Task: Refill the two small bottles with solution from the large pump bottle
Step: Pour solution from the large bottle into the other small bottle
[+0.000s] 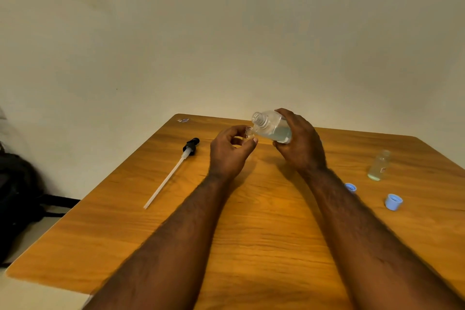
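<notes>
My right hand point(299, 143) grips the large clear bottle point(270, 127), pump removed, tilted to the left with its open neck raised; clear liquid lies in its lower part. My left hand point(230, 150) holds a small clear bottle point(249, 132) above the wooden table point(251, 221), its open mouth just beside and below the large bottle's neck. Most of that small bottle is hidden by my fingers. A second small bottle point(378, 165) stands uncapped at the right, with some liquid in it.
The black pump head with its long white tube point(173, 171) lies on the table to the left. Two blue caps point(350, 187) point(393, 201) rest at the right, near the second bottle. A dark bag point(17, 196) sits on the floor beyond the left edge.
</notes>
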